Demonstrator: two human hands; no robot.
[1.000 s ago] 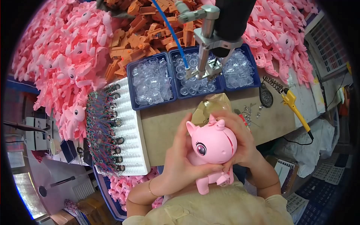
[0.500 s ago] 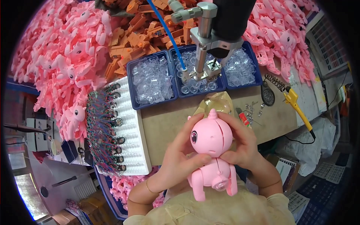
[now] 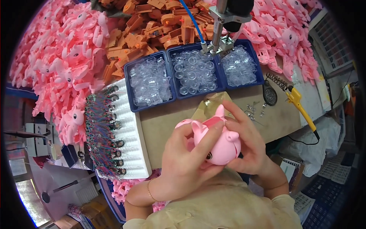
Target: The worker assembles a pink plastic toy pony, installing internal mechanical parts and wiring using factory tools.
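Between my two hands is a pink toy unicorn (image 3: 225,148), tilted so the top of its head and the short horn face up. A dark eye shows low on the head, and a seam runs down one side. My left hand (image 3: 182,162) is closed round the toy, its thumb lying across the head near an ear. On the other side my right hand (image 3: 249,147) grips the head, fingers at the far side and thumb below. Most of the toy's body and legs are hidden by my hands. Beyond it, a yellowish translucent piece (image 3: 212,104) lies on the brown work surface (image 3: 160,126).
Blue bins (image 3: 173,97) of clear plastic parts stand ahead, under a metal-and-black tool (image 3: 225,34) with a blue hose. Pink toy parts (image 3: 65,57) and orange parts (image 3: 152,26) are heaped behind. A white foam tray (image 3: 131,152) holds wired round components; a yellow soldering iron (image 3: 303,108) rests right.
The toy has tipped from upright, facing me, so its head top now shows. My left thumb has moved up onto the head. The whole view has shifted slightly.
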